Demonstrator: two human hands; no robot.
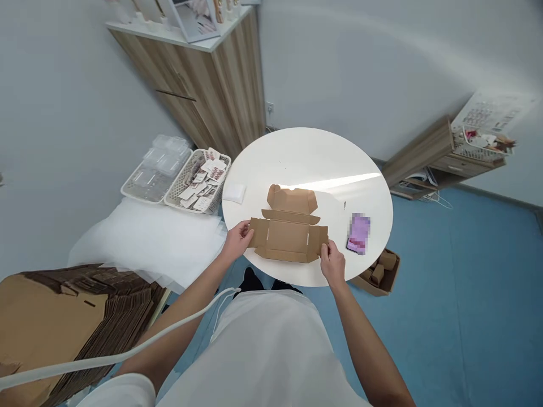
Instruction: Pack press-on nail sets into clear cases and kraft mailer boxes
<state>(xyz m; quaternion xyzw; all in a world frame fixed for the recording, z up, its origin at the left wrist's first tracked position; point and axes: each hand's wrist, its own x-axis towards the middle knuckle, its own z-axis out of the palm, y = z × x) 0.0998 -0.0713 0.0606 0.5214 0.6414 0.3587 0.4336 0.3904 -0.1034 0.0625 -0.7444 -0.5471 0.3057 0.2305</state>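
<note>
A brown cardboard box blank (288,236) lies unfolded over the near part of the round white table (314,155). Its creased lid panel stretches away from me, and flaps stick out at both sides. My left hand (238,239) pinches the left side flap between thumb and fingers. At the right side flap, my right hand (333,262) grips the lower corner in the same way. Both hands are at the table's near edge. To the right of the blank lies a phone (359,233) with a purple, pixelated screen.
A small white packet (234,193) rests at the table's left. Beyond it stand a basket of printed cards (203,181) and a basket of clear plastic boxes (159,164). White sheets (148,237) and stacked flat cardboard (85,322) are at left. An open carton (384,274) sits on the floor.
</note>
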